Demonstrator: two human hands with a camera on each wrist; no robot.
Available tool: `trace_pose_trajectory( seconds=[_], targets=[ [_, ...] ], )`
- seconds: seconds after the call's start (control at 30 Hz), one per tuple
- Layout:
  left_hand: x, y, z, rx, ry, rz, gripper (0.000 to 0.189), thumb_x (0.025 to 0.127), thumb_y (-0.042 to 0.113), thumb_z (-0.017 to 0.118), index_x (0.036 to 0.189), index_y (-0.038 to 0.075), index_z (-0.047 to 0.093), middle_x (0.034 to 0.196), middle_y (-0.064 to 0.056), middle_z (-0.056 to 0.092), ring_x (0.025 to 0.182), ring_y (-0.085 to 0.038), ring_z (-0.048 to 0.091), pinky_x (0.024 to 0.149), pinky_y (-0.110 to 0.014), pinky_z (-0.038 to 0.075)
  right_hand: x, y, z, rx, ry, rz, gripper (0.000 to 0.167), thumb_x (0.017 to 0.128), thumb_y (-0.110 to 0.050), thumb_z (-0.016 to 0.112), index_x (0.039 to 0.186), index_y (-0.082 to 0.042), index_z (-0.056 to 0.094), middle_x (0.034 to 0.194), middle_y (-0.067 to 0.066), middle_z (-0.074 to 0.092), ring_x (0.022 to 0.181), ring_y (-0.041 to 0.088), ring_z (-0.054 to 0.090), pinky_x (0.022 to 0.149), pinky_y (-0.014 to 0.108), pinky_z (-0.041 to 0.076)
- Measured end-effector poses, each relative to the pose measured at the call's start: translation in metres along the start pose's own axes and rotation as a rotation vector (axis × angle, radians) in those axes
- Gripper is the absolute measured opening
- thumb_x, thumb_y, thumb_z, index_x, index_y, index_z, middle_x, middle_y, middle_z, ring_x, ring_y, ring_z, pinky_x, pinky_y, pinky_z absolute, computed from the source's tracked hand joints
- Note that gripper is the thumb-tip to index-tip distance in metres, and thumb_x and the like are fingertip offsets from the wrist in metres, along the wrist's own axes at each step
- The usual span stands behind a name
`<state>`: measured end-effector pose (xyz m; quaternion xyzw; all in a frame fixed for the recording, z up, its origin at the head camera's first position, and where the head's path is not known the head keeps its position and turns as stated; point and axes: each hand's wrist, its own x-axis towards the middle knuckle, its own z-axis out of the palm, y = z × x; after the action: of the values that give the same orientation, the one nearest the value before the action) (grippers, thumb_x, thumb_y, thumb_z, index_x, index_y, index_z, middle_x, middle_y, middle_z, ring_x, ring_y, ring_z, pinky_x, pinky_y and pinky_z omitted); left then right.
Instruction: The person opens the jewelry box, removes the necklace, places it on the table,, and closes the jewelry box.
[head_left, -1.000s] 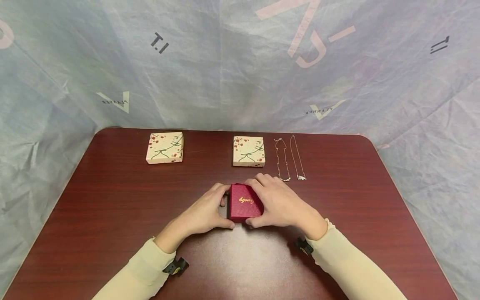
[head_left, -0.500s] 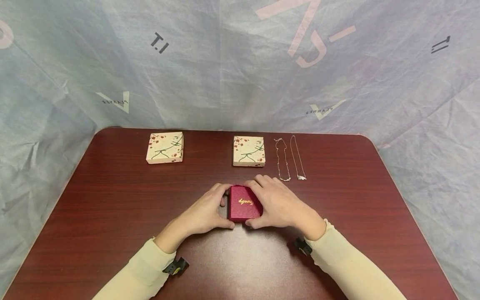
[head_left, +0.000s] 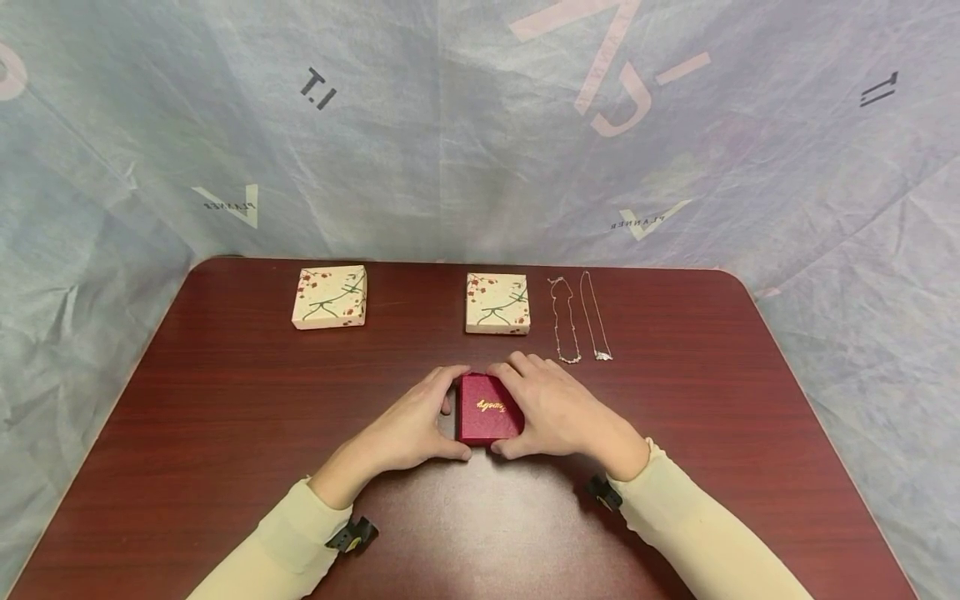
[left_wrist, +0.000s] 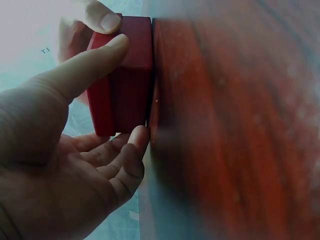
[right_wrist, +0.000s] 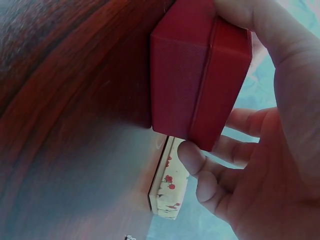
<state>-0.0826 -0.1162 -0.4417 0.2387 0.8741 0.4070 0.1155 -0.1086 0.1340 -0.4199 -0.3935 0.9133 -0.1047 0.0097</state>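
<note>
Red lidded box (head_left: 486, 412), one: on counter (head_left: 225, 392), squarish, no clear long axis, both hands touching. Left hand (head_left: 405, 425), 9 o'clock, and right hand (head_left: 558, 408), 3 o'clock: half-spread, thumb and fingers gripping near and far sides; right hand partly covers the top. Patterned box (head_left: 497, 303), 12 o'clock; second patterned box (head_left: 330, 297), 10. Beaded necklace (head_left: 571, 360), pendant necklace (head_left: 603, 357): between 1 and 2.

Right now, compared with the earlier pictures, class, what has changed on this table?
The lid of the red box has shifted slightly toward the person, apparently settling lower, the right hand's grip following. Nothing was newly taken or released. The left hand's grip, floral boxes and necklaces stayed put.
</note>
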Motion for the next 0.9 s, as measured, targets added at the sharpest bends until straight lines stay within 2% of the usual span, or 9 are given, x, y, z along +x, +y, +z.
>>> trace_pose_trajectory(
  seconds=[0.2,0.4,0.67,0.9],
  targets=[
    [0.0,-0.002,0.001,0.008,0.009,0.022,0.101,0.071,0.019,0.101,0.153,0.005,0.044,0.134,-0.005,0.056,0.099,-0.021,0.059,0.082,-0.033,0.051,-0.001,0.0,-0.001,0.036,-0.002,-0.001,0.099,0.067,-0.059,0.091,0.143,-0.007,0.056,0.12,0.003,0.058,0.107,0.023,0.058,0.094,0.043,0.052],
    [0.001,-0.001,0.002,0.013,0.01,0.024,0.097,0.072,0.019,0.101,0.151,0.006,0.046,0.131,-0.005,0.057,0.099,-0.022,0.059,0.082,-0.033,0.051,-0.006,0.005,-0.002,0.111,-0.04,0.034,0.104,0.066,-0.055,0.094,0.146,-0.004,0.053,0.124,0.003,0.057,0.112,0.019,0.057,0.101,0.04,0.051],
    [0.001,0.001,0.001,0.013,0.007,0.016,0.097,0.072,0.018,0.101,0.15,0.005,0.046,0.132,-0.006,0.056,0.099,-0.022,0.059,0.082,-0.033,0.051,-0.016,0.011,-0.002,0.084,-0.057,0.072,0.102,0.068,-0.058,0.09,0.145,-0.003,0.053,0.126,0.005,0.06,0.115,0.021,0.058,0.104,0.043,0.048],
    [0.001,0.002,-0.001,0.01,-0.001,0.005,0.1,0.071,0.02,0.101,0.152,0.004,0.044,0.131,-0.006,0.057,0.1,-0.023,0.059,0.083,-0.033,0.051,-0.017,0.013,0.0,0.079,-0.056,0.065,0.099,0.07,-0.056,0.089,0.145,-0.003,0.054,0.124,0.005,0.061,0.114,0.021,0.059,0.103,0.044,0.048]
  ],
)
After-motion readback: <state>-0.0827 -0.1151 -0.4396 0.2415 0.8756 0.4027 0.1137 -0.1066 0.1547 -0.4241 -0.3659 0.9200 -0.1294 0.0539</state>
